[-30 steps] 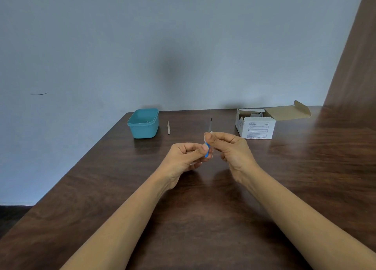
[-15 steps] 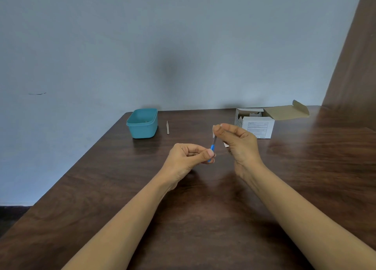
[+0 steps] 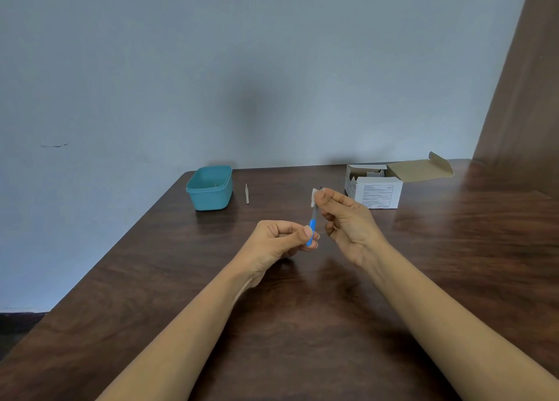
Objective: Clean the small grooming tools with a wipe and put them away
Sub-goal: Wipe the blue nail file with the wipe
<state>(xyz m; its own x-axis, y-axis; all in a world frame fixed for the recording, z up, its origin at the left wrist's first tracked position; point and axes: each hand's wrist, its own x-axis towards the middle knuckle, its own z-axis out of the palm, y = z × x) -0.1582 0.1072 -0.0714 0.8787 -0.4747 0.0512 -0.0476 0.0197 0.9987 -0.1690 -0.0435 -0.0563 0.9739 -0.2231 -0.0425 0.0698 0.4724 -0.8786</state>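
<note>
So the left hand (image 3: 281, 240) has its fingers curled in and is pinching the bottom of a slim tool with a bright blue plastic handle (image 3: 311, 232) between thumb and forefinger. It holds it nearly upright, leaning a touch to the right, over the dark wood-grain table (image 3: 302, 325). The right hand (image 3: 348, 219) is at the top end, thumb and fingertips pinching a small white wipe (image 3: 315, 195) round the tool's grey metal tip. The two hands sit close together around mid-table.

Along the far edge there's an open teal plastic tub (image 3: 209, 193) with rounded corners. Just beside it, not touching, a thin pale metal tool (image 3: 247, 194) lies flat, pointing toward the wall. Well over to the right sits a white cardboard box (image 3: 378, 192) with a printed label on the front, its brown flap folded open to the right.
</note>
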